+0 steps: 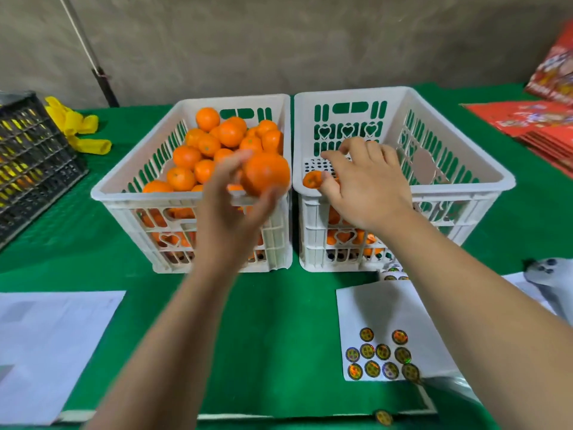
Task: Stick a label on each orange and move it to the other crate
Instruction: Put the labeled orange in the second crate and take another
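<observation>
Head view: barely begun, judging by the crates. Left crate (192, 187) piled high with oranges (217, 141), standing at mid-table, touching the right crate (403, 181). Left hand (229, 212) curled round one orange (265, 172) above the left crate's near right corner. Right hand (369, 187) over the right crate, fingers loosely spread, holding nothing visible. Only a few oranges seen low in there. Label sheet (381, 311) near the table's front edge, labels (381, 356) still plenty.
</observation>
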